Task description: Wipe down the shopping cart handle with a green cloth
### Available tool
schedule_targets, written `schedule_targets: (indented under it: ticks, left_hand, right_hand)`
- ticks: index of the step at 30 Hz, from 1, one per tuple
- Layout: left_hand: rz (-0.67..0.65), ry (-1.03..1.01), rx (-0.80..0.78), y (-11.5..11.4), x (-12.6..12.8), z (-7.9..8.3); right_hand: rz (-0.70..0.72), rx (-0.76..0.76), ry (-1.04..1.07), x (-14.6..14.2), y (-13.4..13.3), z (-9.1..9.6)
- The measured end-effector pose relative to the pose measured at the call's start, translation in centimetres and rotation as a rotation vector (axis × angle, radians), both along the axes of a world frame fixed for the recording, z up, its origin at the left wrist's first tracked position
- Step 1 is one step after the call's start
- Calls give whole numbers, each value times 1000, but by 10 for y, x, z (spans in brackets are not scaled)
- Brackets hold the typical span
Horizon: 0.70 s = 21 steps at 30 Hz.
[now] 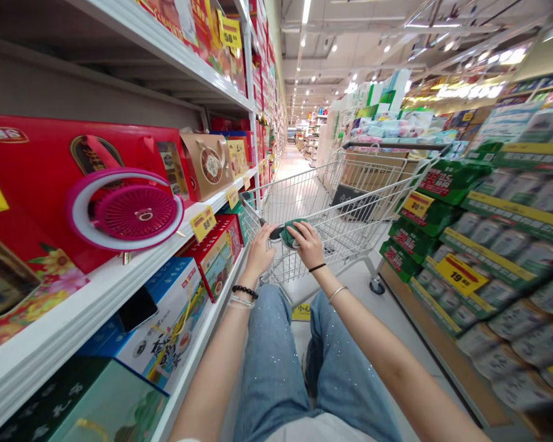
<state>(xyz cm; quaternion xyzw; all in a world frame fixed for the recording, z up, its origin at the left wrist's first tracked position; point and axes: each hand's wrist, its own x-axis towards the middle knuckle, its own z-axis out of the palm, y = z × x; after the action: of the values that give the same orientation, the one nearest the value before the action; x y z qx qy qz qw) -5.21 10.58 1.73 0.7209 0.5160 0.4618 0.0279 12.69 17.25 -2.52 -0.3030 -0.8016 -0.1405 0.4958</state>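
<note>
My right hand [309, 244] is closed around a small dark green rounded object [293, 233] with a pale lower edge; its kind is unclear. My left hand [259, 250] has its fingers curled at a black part [278, 232] beside the green object; I cannot tell whether the two are joined. Both hands are above my knees, in front of the wire side of a shopping cart [364, 212]. A magenta round fan with a white ring [138, 212] stands on the shelf to the left. Below it a dark phone [138, 309] rests on a blue box.
A white shelf [120, 276] with red gift boxes [37, 159] runs along my left. Stacked green packs [408, 245] and shrink-wrapped cans [502, 227] line the right. A cardboard box [373, 169] is visible by the cart. Price tags hang on both sides.
</note>
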Motion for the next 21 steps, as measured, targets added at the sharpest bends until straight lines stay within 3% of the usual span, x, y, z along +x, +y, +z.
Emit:
schedule_targets:
  ticks: [6,12,21]
  left_hand:
    - [53,-13,51,-5,6,-3]
    - [89,21,49,-10,7,-1]
    - [213,94,51,-17,8,3]
  right_hand:
    - [20,-39,-40,4,-2,-11]
    - [39,-52,-80,6,-5,6]
    - [62,-57,-126,9,-8,7]
